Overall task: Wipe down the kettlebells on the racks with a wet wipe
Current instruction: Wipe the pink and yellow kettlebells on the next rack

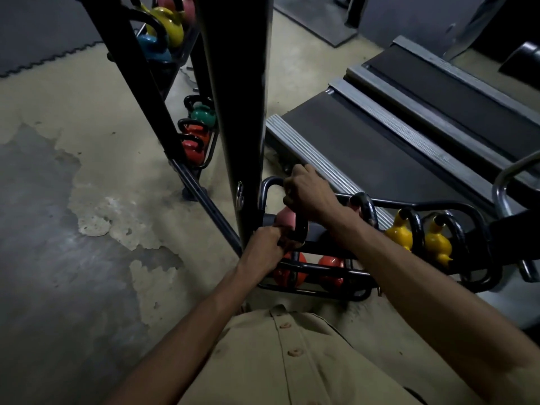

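Observation:
A pink kettlebell point(285, 219) with a black handle point(300, 229) sits at the left end of the black rack's upper shelf point(423, 204). My left hand point(263, 248) grips the handle from the near side. My right hand point(309, 197) lies over the top of the same kettlebell, fingers curled down its far side. No wet wipe shows; anything under either palm is hidden. Two yellow kettlebells point(401, 233) stand further right on that shelf. Red kettlebells point(330, 268) sit on the shelf below.
A thick black upright point(236, 112) rises just left of my hands. Behind it a second rack holds green point(201, 114), red point(194, 150), yellow point(168, 24) and blue point(153, 46) kettlebells. Treadmill decks point(380, 135) lie close behind the rack. Worn concrete floor point(73, 200) spreads to the left.

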Available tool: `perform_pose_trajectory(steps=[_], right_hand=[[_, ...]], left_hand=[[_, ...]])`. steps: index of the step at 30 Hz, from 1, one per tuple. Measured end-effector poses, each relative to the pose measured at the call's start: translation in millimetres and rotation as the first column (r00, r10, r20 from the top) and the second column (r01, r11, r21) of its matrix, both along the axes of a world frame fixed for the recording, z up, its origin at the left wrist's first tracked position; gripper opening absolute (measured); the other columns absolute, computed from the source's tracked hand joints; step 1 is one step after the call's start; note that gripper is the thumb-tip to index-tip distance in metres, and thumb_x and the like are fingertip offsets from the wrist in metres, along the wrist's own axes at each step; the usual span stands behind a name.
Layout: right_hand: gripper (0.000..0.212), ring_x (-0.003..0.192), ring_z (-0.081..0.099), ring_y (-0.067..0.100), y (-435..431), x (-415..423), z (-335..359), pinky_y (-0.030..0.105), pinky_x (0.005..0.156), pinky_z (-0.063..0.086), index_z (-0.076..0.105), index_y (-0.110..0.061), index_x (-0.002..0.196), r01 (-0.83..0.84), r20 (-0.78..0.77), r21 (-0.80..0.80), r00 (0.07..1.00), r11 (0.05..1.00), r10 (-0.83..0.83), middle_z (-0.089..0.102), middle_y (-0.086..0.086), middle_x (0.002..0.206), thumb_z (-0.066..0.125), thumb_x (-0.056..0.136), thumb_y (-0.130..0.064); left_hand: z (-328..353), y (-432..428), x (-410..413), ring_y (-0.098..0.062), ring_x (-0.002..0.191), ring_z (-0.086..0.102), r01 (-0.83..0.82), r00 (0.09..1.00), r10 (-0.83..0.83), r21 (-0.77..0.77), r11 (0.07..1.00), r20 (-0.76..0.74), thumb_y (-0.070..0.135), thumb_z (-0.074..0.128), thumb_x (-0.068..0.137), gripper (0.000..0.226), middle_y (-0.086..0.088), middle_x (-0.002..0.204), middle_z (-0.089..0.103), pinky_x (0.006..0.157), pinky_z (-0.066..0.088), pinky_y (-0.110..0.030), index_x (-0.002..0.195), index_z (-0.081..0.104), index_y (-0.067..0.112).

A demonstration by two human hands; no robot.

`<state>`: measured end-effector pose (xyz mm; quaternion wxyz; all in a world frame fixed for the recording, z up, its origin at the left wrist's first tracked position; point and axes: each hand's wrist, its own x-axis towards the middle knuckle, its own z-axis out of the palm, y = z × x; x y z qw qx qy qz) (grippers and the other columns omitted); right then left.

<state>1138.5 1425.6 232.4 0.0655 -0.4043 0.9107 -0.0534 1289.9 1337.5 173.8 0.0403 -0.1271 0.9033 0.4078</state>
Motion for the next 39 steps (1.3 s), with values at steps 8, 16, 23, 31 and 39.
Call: perform_pose_trajectory(steps=[8,16,23,31,39], right_hand=[[0.016,0.101,0.052,0.027,59,91,-25,0.043,0.082,0.050,0.074,-0.010,0.094,-0.065,-0.207,-0.288,0.978,0.955,0.004,0.060,0.010,0.113,0.066,0.089,-0.024],[0.024,0.103,0.058,0.019,68,132,-55,0.031,0.075,0.055,0.072,-0.011,0.106,0.230,0.038,-0.619,0.964,0.751,-0.264,0.052,0.004,0.118,0.077,0.086,0.000],[0.023,0.092,0.061,0.014,63,141,-57,0.035,0.079,0.054,0.065,-0.015,0.097,0.572,0.459,-0.674,0.820,0.468,-0.342,0.061,-0.001,0.101,0.070,0.085,0.004],[0.015,0.069,0.060,0.006,63,134,-54,0.023,0.065,0.050,0.058,-0.003,0.089,0.859,0.839,-0.459,0.503,0.226,-0.209,0.063,0.001,0.079,0.072,0.090,0.001],[0.013,0.077,0.076,0.029,34,142,-39,0.035,0.071,0.065,0.063,0.007,0.106,0.982,0.976,0.133,-0.106,-0.137,0.189,0.076,0.026,0.095,0.066,0.094,0.004]], left_hand=[[7,5,3,-0.014,0.098,0.070,0.030,0.999,-0.028,0.053,0.998,-0.024,0.003,0.058,0.098,0.025,-0.001,0.110,0.072,0.079,0.052,-0.016,0.116,0.072,0.013],[13,-8,-3,-0.013,0.149,0.039,0.034,0.994,-0.014,0.188,0.982,-0.111,0.002,0.066,0.095,0.081,0.006,0.166,0.031,0.120,0.039,-0.035,0.160,0.032,0.033],[32,-24,-20,-0.006,0.153,0.024,0.232,0.956,-0.245,-0.096,0.968,-0.159,0.009,0.067,0.095,0.071,0.006,0.169,0.027,0.122,0.016,-0.013,0.159,0.039,0.023],[41,-22,-26,-0.015,0.146,0.041,0.272,0.941,-0.307,-0.218,0.937,-0.143,0.014,0.071,0.095,0.065,0.004,0.166,0.032,0.118,0.037,-0.028,0.154,0.046,0.019],[54,-21,-27,-0.018,0.138,0.052,0.299,0.933,-0.336,-0.245,0.922,-0.127,0.012,0.075,0.091,0.057,0.005,0.164,0.036,0.108,0.046,-0.030,0.145,0.058,0.020]])
